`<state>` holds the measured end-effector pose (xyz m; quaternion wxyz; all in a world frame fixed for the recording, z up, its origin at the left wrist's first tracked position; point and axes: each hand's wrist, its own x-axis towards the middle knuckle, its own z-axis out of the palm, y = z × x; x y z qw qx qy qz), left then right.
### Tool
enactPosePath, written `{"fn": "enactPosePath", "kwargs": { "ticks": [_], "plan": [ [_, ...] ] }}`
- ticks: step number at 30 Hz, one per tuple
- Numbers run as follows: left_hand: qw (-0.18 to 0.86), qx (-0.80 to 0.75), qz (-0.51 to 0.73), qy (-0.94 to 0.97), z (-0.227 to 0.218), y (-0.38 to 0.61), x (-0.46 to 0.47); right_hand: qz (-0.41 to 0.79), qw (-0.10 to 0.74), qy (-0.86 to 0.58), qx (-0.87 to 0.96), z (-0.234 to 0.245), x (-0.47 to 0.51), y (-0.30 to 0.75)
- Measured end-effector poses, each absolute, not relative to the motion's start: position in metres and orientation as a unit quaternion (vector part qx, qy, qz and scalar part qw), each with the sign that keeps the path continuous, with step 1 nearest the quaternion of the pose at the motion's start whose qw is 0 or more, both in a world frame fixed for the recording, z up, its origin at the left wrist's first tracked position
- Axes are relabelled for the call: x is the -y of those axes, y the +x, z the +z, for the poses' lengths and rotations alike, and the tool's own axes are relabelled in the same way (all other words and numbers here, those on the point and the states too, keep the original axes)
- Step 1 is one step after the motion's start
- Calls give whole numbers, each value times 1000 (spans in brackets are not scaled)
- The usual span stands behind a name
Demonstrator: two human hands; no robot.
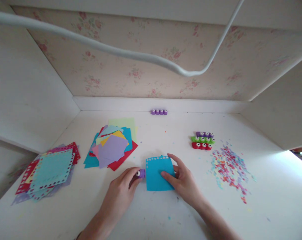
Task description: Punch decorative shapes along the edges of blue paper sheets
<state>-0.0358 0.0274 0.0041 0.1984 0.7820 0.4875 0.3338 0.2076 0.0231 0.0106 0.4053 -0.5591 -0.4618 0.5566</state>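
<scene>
My left hand (123, 183) is closed around a small purple craft punch (141, 173), whose white button faces up and toward the fingers. The punch is at the left edge of a blue paper square (157, 176); whether the edge lies inside its slot I cannot tell. Cut-out holes run along the square's top edge and down the upper part of its left edge. My right hand (179, 176) grips the square by its right side, thumb on top and the other fingers behind or along the edge.
Left lie punched-border papers (54, 168), with a pile of coloured sheets (113, 150) beside them. Purple, green and red punches (203, 140) stand in rows at right, near scattered paper confetti (229, 163). More purple punches (159, 112) line the back. A white cable (140, 56) hangs across the view.
</scene>
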Motion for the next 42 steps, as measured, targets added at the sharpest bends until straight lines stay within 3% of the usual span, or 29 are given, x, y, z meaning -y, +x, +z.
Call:
{"fn": "enactPosePath", "kwargs": {
  "ticks": [12, 23, 31, 36, 42],
  "plan": [
    [191, -482, 338, 786, 9, -34, -28, 545, 387, -565, 484, 9, -22, 206],
    [159, -458, 335, 808, 4, -32, -26, 350, 271, -622, 646, 8, -13, 204],
    [176, -469, 316, 806, 8, -35, -25, 138, 264, -573, 763, 14, -14, 211],
    [165, -468, 313, 810, 8, -35, -24, 148, 185, -513, 825, 13, -15, 211],
    [168, -470, 313, 808, 10, -32, -26, 123, 155, -493, 847, 12, -16, 210]
  ]
}}
